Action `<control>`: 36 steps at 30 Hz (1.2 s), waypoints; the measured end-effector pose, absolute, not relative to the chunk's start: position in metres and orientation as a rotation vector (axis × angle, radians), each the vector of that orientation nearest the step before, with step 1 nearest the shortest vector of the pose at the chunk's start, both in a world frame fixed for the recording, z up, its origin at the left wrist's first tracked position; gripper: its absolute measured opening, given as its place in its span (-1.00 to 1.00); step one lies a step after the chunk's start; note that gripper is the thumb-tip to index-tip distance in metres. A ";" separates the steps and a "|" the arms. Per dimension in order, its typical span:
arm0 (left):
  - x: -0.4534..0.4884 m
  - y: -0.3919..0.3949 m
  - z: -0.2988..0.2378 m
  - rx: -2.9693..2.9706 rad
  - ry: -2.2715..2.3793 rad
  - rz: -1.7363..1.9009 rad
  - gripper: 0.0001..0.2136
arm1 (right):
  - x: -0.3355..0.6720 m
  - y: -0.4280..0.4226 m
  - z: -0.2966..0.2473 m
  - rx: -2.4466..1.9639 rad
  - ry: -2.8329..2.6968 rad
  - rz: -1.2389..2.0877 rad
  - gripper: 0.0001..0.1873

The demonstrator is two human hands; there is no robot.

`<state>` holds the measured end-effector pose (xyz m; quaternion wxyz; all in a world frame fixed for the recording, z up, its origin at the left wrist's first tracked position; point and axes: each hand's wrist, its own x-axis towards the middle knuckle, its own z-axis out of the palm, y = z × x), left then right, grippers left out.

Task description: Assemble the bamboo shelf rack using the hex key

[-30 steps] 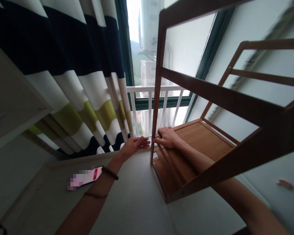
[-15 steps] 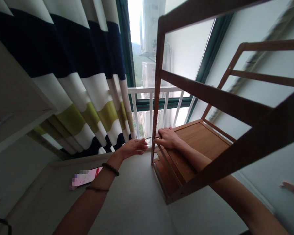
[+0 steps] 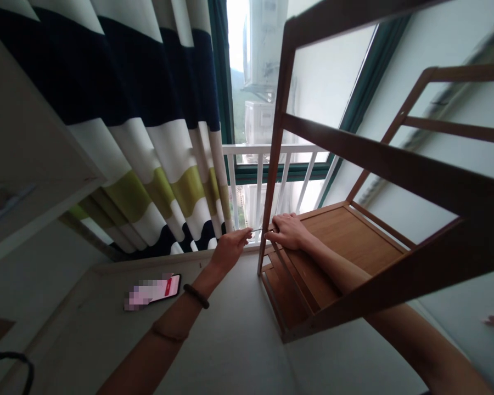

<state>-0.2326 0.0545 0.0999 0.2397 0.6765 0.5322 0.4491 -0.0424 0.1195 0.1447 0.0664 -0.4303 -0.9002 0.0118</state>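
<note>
A brown wooden shelf rack [image 3: 395,164] stands on a pale surface by the window. My right hand [image 3: 287,230] reaches through its frame and presses on the front corner of the lower wooden board [image 3: 346,241], fingers curled. My left hand [image 3: 229,248] is pinched on a thin metal tool [image 3: 257,229] whose tip points at the rack's front post [image 3: 271,181], just left of my right hand. A bead bracelet sits on my left wrist.
A phone [image 3: 154,289] with a lit screen lies on the pale surface to the left. Striped curtains [image 3: 148,137] hang at the left of the window, behind a white railing [image 3: 271,164]. A white cabinet edge [image 3: 28,181] is at far left.
The view shifted slightly to the left, so everything sits further right in frame. My left hand went from loosely open near the post to pinched on the thin tool and raised. My right hand stayed on the board.
</note>
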 end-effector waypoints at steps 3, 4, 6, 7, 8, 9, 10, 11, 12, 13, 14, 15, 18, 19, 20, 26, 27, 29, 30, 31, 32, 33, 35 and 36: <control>-0.222 0.051 0.102 1.551 1.316 1.245 -0.69 | -0.043 0.118 0.146 -1.305 -2.709 0.038 -0.50; -0.220 0.051 0.104 1.445 1.240 1.253 -0.66 | -0.043 0.118 0.146 -1.306 -2.710 0.041 -0.49; -0.216 0.049 0.109 1.274 1.099 1.258 -0.62 | -0.043 0.117 0.148 -1.313 -2.713 0.049 -0.46; -0.215 0.049 0.112 1.203 1.042 1.256 -0.60 | -0.043 0.117 0.148 -1.316 -2.714 0.053 -0.44; -0.215 0.048 0.114 1.136 1.000 1.254 -0.60 | -0.043 0.116 0.149 -1.319 -2.716 0.056 -0.43; -0.215 0.047 0.116 1.074 0.968 1.250 -0.60 | -0.043 0.116 0.149 -1.322 -2.719 0.057 -0.42; -0.215 0.047 0.118 1.019 0.945 1.245 -0.60 | -0.043 0.116 0.149 -1.325 -2.722 0.058 -0.41; -0.216 0.047 0.120 0.973 0.931 1.238 -0.62 | -0.043 0.116 0.150 -1.326 -2.725 0.058 -0.41; -0.216 0.047 0.120 0.935 0.924 1.228 -0.63 | -0.043 0.116 0.150 -1.326 -2.727 0.057 -0.41; -0.217 0.047 0.121 0.903 0.918 1.213 -0.65 | -0.043 0.116 0.150 -1.324 -2.726 0.056 -0.41; -0.218 0.047 0.120 0.874 0.907 1.192 -0.67 | -0.043 0.116 0.150 -1.321 -2.725 0.054 -0.41; -0.219 0.048 0.119 0.845 0.887 1.163 -0.69 | -0.043 0.117 0.149 -1.316 -2.723 0.052 -0.42; -0.223 0.051 0.114 0.773 0.785 1.071 -0.71 | -0.042 0.118 0.148 -1.304 -2.725 0.048 -0.44; -0.225 0.052 0.111 0.761 0.746 1.046 -0.71 | -0.042 0.118 0.148 -1.301 -2.727 0.045 -0.46; -0.226 0.053 0.108 0.752 0.714 1.027 -0.70 | -0.042 0.119 0.147 -1.298 -2.728 0.043 -0.48; -0.231 0.059 0.086 0.682 0.669 1.009 -0.68 | -0.042 0.119 0.147 -1.308 -2.718 0.039 -0.58; -0.231 0.060 0.083 0.684 0.664 1.012 -0.68 | -0.042 0.119 0.146 -1.307 -2.717 0.042 -0.59; -0.231 0.062 0.077 0.738 0.675 1.027 -0.69 | -0.042 0.119 0.146 -1.298 -2.716 0.044 -0.61; -0.230 0.063 0.076 0.803 0.701 1.041 -0.69 | -0.042 0.119 0.146 -1.293 -2.716 0.042 -0.62; -0.230 0.064 0.074 0.898 0.750 1.064 -0.68 | -0.042 0.120 0.146 -1.291 -2.715 0.040 -0.62; -0.231 0.065 0.074 1.020 0.818 1.097 -0.66 | -0.042 0.120 0.146 -1.288 -2.715 0.039 -0.62; -0.232 0.066 0.074 1.160 0.901 1.133 -0.65 | -0.042 0.120 0.145 -1.286 -2.715 0.038 -0.62; -0.234 0.067 0.077 1.424 1.076 1.180 -0.65 | -0.041 0.121 0.144 -1.278 -2.714 0.043 -0.61; -0.235 0.067 0.079 1.515 1.147 1.171 -0.64 | -0.041 0.121 0.144 -1.274 -2.712 0.045 -0.60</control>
